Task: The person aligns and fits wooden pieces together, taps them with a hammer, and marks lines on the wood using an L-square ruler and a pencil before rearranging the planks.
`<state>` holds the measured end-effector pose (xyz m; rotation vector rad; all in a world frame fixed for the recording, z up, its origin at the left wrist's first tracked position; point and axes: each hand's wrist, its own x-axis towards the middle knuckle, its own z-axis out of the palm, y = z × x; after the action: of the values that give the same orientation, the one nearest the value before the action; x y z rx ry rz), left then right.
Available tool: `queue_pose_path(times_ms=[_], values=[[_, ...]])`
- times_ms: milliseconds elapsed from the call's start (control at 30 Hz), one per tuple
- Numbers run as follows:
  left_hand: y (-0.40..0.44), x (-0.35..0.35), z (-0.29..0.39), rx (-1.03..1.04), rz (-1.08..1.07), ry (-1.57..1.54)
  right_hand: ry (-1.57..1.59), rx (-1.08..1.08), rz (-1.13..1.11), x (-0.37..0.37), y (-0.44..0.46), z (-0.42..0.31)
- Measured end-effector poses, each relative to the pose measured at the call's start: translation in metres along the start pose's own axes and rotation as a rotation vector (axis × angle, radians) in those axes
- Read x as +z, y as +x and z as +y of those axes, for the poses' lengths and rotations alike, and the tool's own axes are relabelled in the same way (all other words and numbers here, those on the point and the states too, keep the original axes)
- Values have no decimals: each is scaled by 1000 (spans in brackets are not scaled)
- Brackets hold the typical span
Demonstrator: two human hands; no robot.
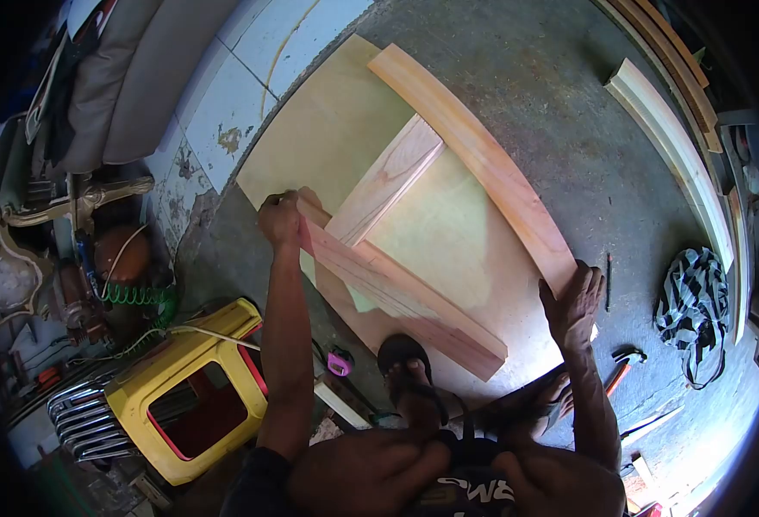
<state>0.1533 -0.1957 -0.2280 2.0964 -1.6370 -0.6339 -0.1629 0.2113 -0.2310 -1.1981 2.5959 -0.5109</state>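
My left hand [280, 219] is wrapped around the far left end of a near wooden plank [396, 293], which slants across a plywood sheet [302, 129]. My right hand [576, 303] grips the near right end of a long wooden board [474, 146], thumb on one side and fingers on the other. A shorter crosspiece [388, 181] lies between the board and the plank, its far end touching the board. Pencil-like dark lines run along the near plank. A sandalled foot [407, 366] is by the plank's near edge.
A hammer [622, 370], a thin dark pencil-like stick [609, 280] and a checked cloth bundle [692, 293] lie on the right. Light timber [681, 155] lies beyond them. A pink tape measure [340, 362] and a yellow frame [181, 392] are at the left.
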Motion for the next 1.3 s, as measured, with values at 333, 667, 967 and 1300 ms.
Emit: queue_pose_path(times_ms=[333, 667, 967, 1300], values=[[8, 8, -12, 111, 47, 209, 11, -1, 15, 7, -1, 5], [-38, -10, 11, 260, 98, 324, 110, 120, -33, -20, -2, 0], [-223, -32, -14, 1154, -43, -12, 513, 389, 82, -41, -91, 30], [-303, -23, -15, 1078, -277, 10, 366, 312, 155, 9, -143, 55]])
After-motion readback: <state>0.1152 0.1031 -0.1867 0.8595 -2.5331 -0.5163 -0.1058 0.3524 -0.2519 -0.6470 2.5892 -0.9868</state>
